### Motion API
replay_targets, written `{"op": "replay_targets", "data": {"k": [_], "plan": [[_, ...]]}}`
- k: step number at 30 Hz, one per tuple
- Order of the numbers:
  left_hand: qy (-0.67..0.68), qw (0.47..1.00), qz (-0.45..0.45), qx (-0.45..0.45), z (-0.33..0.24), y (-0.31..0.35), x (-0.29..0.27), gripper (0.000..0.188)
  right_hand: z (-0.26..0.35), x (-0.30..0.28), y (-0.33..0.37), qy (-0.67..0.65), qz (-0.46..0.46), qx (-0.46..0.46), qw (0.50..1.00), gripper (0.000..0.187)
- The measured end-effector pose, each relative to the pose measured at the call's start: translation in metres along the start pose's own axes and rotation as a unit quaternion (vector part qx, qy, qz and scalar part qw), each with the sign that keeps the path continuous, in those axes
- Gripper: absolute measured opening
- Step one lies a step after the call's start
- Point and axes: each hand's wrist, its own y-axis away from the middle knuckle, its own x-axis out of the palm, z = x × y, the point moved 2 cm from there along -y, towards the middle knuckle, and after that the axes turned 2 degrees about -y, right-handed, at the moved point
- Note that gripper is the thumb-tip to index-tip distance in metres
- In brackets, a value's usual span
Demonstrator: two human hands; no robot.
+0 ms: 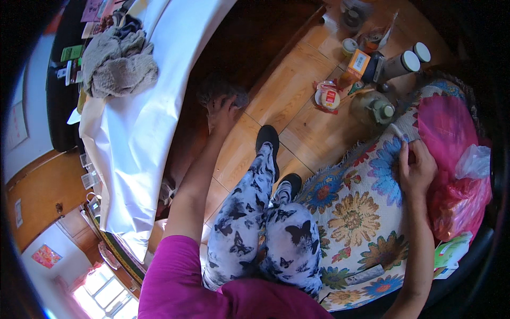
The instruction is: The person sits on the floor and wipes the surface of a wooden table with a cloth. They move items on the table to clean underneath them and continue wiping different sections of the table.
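Observation:
My left hand [222, 110] reaches down to the dark wooden surface beside the white-covered table. Its fingers press over a crumpled grey cloth [241, 96], part of which lies hidden under them. My right hand [418, 166] rests on the flowered woven cover [353, 215] of the seat at my right. Its fingers are curled and I make out nothing in them. Just beyond that hand lies a bright pink plastic bag [449, 125].
A white sheet [141, 133] drapes the table at left, with a grey-brown towel [119, 64] on it. Jars [402, 65], a glass jug [372, 108], an orange box [357, 64] and a red-wrapped round pack [328, 97] stand on the tiled floor [281, 85] ahead. A remote control [365, 275] lies on the cover.

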Motion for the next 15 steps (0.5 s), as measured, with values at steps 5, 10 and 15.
{"op": "replay_targets", "data": {"k": [5,10,15], "plan": [[-0.019,0.998,-0.037,0.052,-0.019,-0.041,-0.003,0.029,0.001,0.001,-0.004,0.002,-0.002,0.005,1.000,0.023],[0.001,0.998,0.002,0.067,-0.032,-0.067,-0.014,0.024,0.000,0.003,0.000,-0.032,0.007,0.044,0.998,0.023],[0.003,0.991,0.052,0.127,-0.013,-0.021,-0.023,0.030,0.000,0.004,-0.002,-0.006,0.004,0.027,1.000,0.023]]}}
